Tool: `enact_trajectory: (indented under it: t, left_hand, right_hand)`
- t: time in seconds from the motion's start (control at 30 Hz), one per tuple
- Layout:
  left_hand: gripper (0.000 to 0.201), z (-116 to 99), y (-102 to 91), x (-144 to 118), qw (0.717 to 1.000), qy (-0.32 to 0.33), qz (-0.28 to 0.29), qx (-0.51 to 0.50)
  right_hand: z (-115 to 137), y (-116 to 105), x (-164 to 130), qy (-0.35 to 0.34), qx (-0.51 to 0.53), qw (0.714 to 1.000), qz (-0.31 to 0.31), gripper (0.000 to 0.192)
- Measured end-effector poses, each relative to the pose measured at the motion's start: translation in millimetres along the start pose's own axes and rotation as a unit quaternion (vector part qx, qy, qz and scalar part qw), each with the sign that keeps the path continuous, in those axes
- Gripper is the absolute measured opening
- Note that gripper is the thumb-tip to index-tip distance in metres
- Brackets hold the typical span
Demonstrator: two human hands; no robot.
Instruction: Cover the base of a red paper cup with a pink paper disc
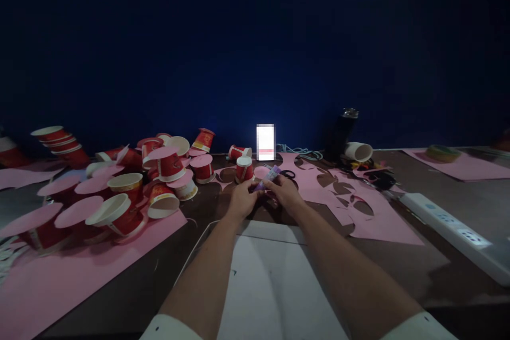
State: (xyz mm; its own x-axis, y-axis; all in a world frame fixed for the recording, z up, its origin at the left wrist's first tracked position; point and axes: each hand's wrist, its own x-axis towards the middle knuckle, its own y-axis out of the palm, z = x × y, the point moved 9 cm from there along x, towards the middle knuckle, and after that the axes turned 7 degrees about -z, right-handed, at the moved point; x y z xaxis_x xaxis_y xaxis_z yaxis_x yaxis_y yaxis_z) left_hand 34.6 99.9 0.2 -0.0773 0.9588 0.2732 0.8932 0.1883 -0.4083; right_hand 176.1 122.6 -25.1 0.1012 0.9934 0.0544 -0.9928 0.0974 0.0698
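Both my hands meet over the dark table a little beyond a white sheet (pixel 274 276). My left hand (pixel 241 200) and my right hand (pixel 283 191) together grip a small purple glue stick (pixel 270 177), which pokes out between them, tilted up to the right. Just behind the hands stand red paper cups (pixel 244 169), some topped with pink paper discs. A pair of scissors (pixel 287 173) lies on the table right behind my right hand.
A heap of red cups with pink discs (pixel 131 191) covers the left side on pink paper (pixel 59 281). Cut pink sheets (pixel 358 207) lie right. A white power strip (pixel 450 228), a dark bottle (pixel 342 135), a lit phone (pixel 265 142) and a tape roll (pixel 442 153) stand around.
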Motion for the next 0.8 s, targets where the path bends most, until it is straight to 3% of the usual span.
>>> enact_trajectory:
  t: [0.17,0.33,0.4,0.47,0.53,0.6,0.7,0.8]
  left_hand:
    - [0.023,-4,-0.5,0,1.0,0.012,-0.004,0.004]
    - [0.028,-10,-4.3,1,0.999,0.045,-0.022,-0.003]
    - [0.032,-3,-13.8,4,0.998,0.024,-0.062,-0.012]
    - [0.034,7,-27.4,5,0.993,-0.011,-0.12,-0.011]
    - [0.032,14,-40.8,6,0.984,-0.031,-0.175,0.007]
    - [0.029,17,-49.8,6,0.976,-0.037,-0.212,0.022]
    - [0.027,22,-52.7,8,0.972,-0.047,-0.229,0.018]
    - [0.028,26,-51.9,9,0.967,-0.049,-0.248,0.038]
  right_hand:
    - [5,-1,-3,0.015,0.016,1.0,-0.004,0.021]
    - [1,-15,1,0.062,0.078,0.993,-0.063,0.02]
    - [-7,-36,6,0.096,0.158,0.973,-0.138,0.019]
    - [-15,-65,9,0.106,0.277,0.923,-0.245,0.016]
    - [-16,-85,12,0.097,0.315,0.899,-0.289,0.013]
    - [-17,-94,14,0.102,0.333,0.888,-0.301,0.023]
    - [-17,-86,13,0.117,0.326,0.897,-0.276,0.028]
    - [-7,-64,13,0.084,0.208,0.949,-0.222,0.012]
